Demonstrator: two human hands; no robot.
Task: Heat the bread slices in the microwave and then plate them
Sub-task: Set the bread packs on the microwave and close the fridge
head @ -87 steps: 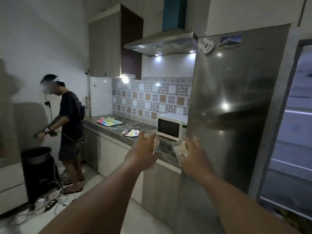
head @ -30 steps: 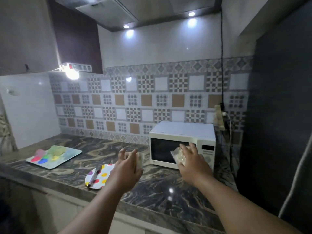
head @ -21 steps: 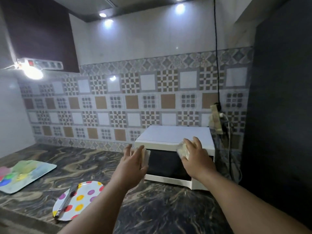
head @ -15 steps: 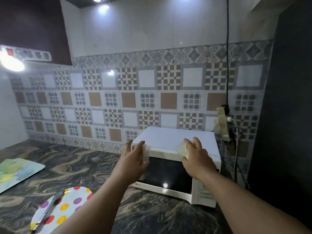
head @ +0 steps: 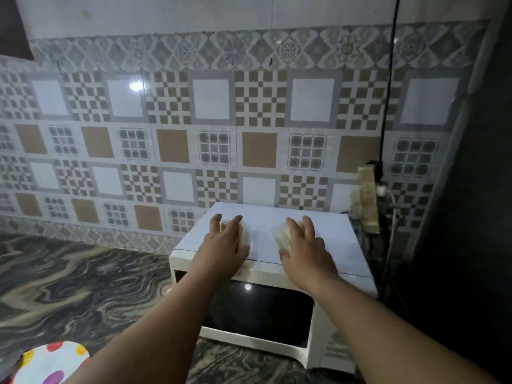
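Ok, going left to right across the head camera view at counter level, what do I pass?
Polka-dot plate → left hand on one wrapped bread slice → right hand on the other bread slice, both on the microwave top → power strip on the wall.

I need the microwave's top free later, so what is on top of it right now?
On the microwave top lie two wrapped bread slices, one under the left hand, one under the right hand. The hands cover most of each slice.
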